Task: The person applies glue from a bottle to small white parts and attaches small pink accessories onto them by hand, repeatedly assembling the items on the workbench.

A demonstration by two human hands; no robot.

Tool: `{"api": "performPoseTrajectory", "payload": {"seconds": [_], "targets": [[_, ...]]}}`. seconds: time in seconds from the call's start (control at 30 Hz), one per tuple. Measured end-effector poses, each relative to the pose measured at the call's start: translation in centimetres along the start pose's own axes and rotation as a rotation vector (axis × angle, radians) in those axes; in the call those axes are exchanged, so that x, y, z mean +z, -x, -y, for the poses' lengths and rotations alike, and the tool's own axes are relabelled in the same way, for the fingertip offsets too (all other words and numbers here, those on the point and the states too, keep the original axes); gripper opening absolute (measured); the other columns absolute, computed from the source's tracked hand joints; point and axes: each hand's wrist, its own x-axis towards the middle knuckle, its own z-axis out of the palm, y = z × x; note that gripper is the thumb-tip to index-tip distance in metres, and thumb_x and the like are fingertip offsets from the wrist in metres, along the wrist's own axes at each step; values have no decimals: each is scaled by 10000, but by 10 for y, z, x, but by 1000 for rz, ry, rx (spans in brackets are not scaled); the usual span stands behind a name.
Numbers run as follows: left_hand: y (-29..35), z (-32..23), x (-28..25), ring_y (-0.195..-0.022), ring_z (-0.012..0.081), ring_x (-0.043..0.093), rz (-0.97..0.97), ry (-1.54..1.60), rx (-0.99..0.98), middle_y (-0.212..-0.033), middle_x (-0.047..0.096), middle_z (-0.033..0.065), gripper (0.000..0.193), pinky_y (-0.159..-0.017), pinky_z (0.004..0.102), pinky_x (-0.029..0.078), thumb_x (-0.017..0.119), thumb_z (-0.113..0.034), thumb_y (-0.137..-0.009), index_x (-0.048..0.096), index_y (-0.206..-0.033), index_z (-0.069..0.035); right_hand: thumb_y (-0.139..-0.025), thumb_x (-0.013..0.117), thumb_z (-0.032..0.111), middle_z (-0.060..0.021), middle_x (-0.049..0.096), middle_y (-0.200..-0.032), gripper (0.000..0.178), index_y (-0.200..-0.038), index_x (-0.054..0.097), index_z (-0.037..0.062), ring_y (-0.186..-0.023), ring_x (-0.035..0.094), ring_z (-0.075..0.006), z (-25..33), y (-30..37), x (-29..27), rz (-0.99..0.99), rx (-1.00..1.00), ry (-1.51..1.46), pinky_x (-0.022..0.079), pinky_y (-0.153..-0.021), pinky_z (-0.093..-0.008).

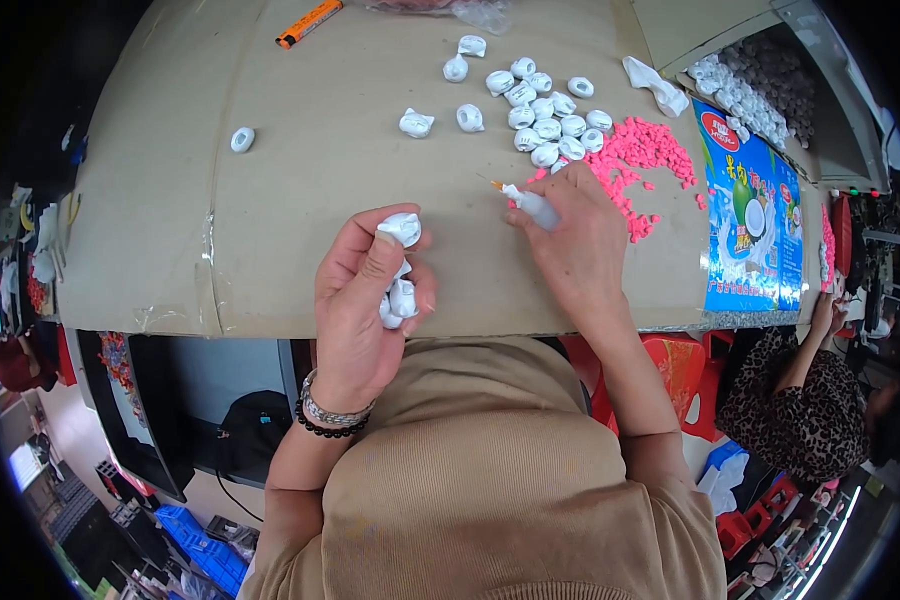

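My left hand (355,290) is closed around several small white rounded pieces with dark markings. One white piece (400,229) is pinched between thumb and forefinger, and more white pieces (400,303) sit against the lower fingers. In my right hand (588,245) is a small translucent squeeze bottle (538,208) with a thin needle tip, pointing up and left, apart from the left hand's pieces. Beyond my right hand lies a cluster of similar white pieces (547,129), beside a spread of small bright pink pieces (655,145).
Loose white pieces, one (242,139) far left, lie on the brown-covered table (300,130). An orange stick-shaped object (308,24) and a crumpled white tissue (656,86) lie farther back. A blue printed sheet (750,210) covers the right side. Another person (810,410) sits at right.
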Motion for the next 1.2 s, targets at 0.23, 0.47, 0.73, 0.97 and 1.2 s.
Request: {"api": "performPoseTrajectory", "payload": {"seconds": [0.23, 0.47, 0.73, 0.97, 1.2], "targets": [[2, 4, 0, -591, 84, 561, 41, -4, -38, -972, 591, 44, 296, -415, 191, 332, 533, -248, -960, 537, -1153, -25, -702, 745, 41, -73, 576, -799, 184, -841, 632, 0, -720, 596, -215, 11, -7, -2, 39, 21, 75, 455, -618, -330], [-5, 12, 8, -598, 61, 556, 87, -41, -32, -973, 598, 39, 300, -421, 181, 332, 540, -248, -957, 523, -1168, -34, -790, 680, 3, -64, 637, -809, 83, -836, 614, -16, -728, 611, -102, 35, 4, -28, 168, 321, -708, 478, -595, -236], [-9, 19, 14, -620, 62, 535, 140, -245, 91, -930, 609, 32, 276, -503, 195, 375, 531, -176, -950, 519, -1170, -10, -778, 671, -65, -58, 627, -809, 104, -838, 607, -8, -654, 577, -89, 32, 12, -20, 209, 119, -816, 469, -568, -218], [-8, 22, 17, -616, 61, 514, 172, -427, 201, -901, 619, 40, 217, -561, 205, 425, 511, -85, -934, 545, -1135, -7, -771, 683, -64, -36, 615, -778, 128, -825, 587, 2, -630, 560, -76, 29, 16, -19, 171, 171, -719, 458, -545, -219], [-10, 28, 15, -582, 79, 532, 161, -644, 416, -839, 626, 53, 203, -534, 225, 442, 544, -96, -928, 567, -1105, 1, -739, 728, 28, -47, 641, -707, 146, -804, 597, 24, -605, 585, -95, 24, 17, -21, 136, 197, -692, 455, -530, -251]]}}
